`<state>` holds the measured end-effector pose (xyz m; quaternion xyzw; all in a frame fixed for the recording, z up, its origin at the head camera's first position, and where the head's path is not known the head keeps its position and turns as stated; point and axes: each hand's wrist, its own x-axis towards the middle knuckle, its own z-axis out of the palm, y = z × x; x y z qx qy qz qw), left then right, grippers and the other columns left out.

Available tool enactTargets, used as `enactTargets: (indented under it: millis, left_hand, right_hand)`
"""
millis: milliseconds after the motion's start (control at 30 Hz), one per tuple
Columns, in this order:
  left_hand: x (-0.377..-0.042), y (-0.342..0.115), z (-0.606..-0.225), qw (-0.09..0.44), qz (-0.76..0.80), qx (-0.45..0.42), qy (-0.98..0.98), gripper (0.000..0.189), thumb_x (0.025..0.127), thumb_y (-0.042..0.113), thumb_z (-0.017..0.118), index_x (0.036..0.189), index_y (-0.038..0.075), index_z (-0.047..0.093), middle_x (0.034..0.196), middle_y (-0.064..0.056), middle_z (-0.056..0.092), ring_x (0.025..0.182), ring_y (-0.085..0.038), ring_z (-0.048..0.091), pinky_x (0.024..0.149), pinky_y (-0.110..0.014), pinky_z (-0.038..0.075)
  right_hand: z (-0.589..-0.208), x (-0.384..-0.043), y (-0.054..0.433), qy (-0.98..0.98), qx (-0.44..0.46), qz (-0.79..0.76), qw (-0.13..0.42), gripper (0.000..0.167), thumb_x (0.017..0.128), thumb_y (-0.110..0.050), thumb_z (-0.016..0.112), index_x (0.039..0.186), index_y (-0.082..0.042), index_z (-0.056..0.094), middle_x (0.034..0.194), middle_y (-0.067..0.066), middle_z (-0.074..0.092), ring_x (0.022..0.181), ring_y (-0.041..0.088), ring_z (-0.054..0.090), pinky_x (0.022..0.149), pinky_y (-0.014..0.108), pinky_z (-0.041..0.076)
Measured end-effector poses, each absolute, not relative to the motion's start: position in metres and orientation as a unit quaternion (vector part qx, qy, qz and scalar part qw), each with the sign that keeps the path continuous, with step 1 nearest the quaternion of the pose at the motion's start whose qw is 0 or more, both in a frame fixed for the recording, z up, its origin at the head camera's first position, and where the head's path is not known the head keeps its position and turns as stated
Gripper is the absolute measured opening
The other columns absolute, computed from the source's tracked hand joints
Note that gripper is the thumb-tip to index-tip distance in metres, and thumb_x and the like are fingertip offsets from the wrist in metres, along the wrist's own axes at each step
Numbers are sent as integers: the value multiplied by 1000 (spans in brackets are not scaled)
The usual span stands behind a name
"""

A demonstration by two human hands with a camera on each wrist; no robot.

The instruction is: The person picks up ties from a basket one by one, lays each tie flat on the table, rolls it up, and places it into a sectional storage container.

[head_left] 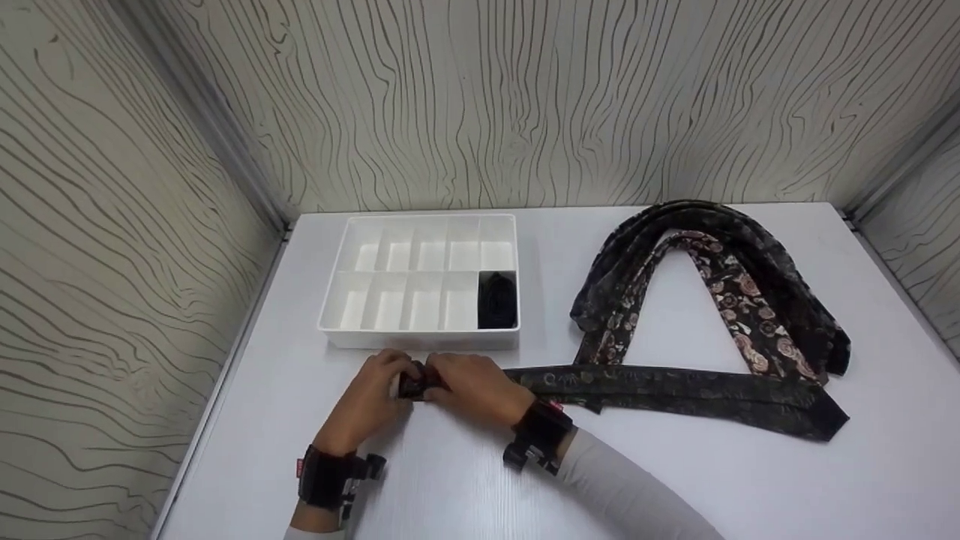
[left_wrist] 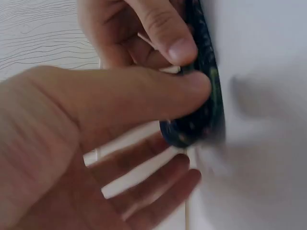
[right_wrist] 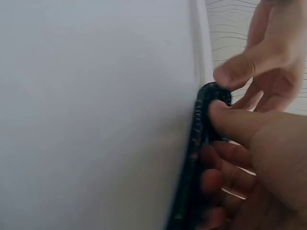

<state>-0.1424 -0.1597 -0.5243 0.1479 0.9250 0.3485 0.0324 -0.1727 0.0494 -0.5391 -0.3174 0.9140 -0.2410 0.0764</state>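
Note:
A dark patterned necktie (head_left: 675, 391) lies lengthwise across the table, its wide pointed tip at the right. Its left end is wound into a small roll (head_left: 411, 387) in front of the white box. My left hand (head_left: 369, 397) pinches this roll; in the left wrist view its thumb (left_wrist: 187, 93) lies on the roll and the lower fingers are spread. From the other side my right hand (head_left: 480, 386) holds the tie beside the roll. The right wrist view shows its thumb (right_wrist: 230, 115) against the tie (right_wrist: 189, 165) and its fingers curled beneath.
The white divided box (head_left: 420, 340) stands behind my hands. A dark rolled tie (head_left: 496, 300) sits in its front right compartment. More ties lie bent in an arch at the right: a rose-patterned one (head_left: 739, 300) and dark ones (head_left: 780, 259). Wood-patterned panels (head_left: 525, 105) enclose the table.

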Motion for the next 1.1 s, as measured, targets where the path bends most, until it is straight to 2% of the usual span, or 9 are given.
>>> enactTargets:
  millis: [100, 200, 300, 467, 600, 733, 833, 933, 1100]
  left_hand:
    - [-144, -160, -525, 24, 330, 171, 928, 32, 81, -12, 79, 101, 12, 77, 117, -2, 68, 115, -25, 62, 98, -45, 54]
    - [-145, -159, -526, 16, 315, 181, 931, 28, 83, -11, 79, 100, 12, 77, 110, 0, 70, 107, -21, 61, 93, -42, 54]
    - [-146, -159, -525, 29, 347, 168, 922, 29, 83, -9, 79, 104, 9, 72, 109, -3, 70, 105, -22, 63, 93, -43, 55]
    - [-144, -159, -526, 52, 431, 150, 888, 37, 83, -12, 78, 113, 7, 67, 119, -8, 67, 113, -29, 70, 98, -46, 59]
    - [-142, -157, -532, 14, 452, 168, 876, 36, 82, -14, 79, 112, 4, 72, 120, -8, 70, 113, -29, 72, 98, -42, 60]
    - [-140, -152, -539, -34, 425, 172, 888, 30, 83, -3, 86, 111, 6, 80, 126, -8, 72, 120, -29, 69, 102, -44, 58]
    - [-139, -148, -541, -44, 408, 173, 895, 29, 85, 4, 87, 113, 10, 83, 127, -8, 72, 120, -28, 68, 100, -46, 58]
    - [-138, -145, -541, -43, 394, 180, 900, 29, 86, 5, 86, 115, 11, 82, 124, -6, 72, 117, -25, 69, 98, -43, 58]
    - [-137, -138, -539, -34, 355, 191, 914, 32, 87, 3, 85, 117, 10, 81, 122, -4, 72, 120, -24, 66, 103, -44, 56]
  right_hand:
    - [-540, -174, 49, 917, -310, -243, 70, 38, 102, -43, 70, 132, -21, 59, 109, -2, 76, 95, 17, 72, 82, 34, 58]
    - [-540, -175, 49, 917, -313, -237, 65, 42, 103, -44, 69, 137, -23, 57, 112, -3, 76, 99, 18, 72, 86, 35, 58]
    - [-541, -176, 49, 916, -314, -238, 69, 33, 102, -40, 71, 129, -24, 63, 106, -5, 74, 94, 16, 70, 82, 33, 56]
    - [-543, -176, 51, 914, -306, -256, 79, 25, 101, -31, 73, 124, -22, 68, 100, -6, 71, 88, 12, 65, 78, 29, 53]
    - [-545, -176, 53, 908, -309, -274, 75, 20, 100, -25, 74, 120, -21, 72, 95, -6, 69, 85, 9, 62, 77, 27, 51]
    - [-547, -176, 55, 905, -312, -278, 73, 16, 101, -23, 73, 116, -20, 75, 93, -5, 65, 83, 8, 57, 73, 25, 47]
    - [-547, -176, 57, 905, -308, -282, 77, 17, 101, -23, 73, 117, -22, 77, 99, -5, 65, 88, 8, 57, 77, 26, 49]
    - [-546, -177, 60, 902, -309, -288, 87, 20, 101, -24, 73, 121, -23, 77, 107, -4, 65, 94, 10, 59, 85, 28, 51]
    - [-537, -178, 66, 876, -299, -350, 145, 31, 94, -27, 81, 121, -20, 69, 105, -6, 67, 93, 9, 62, 82, 27, 53]
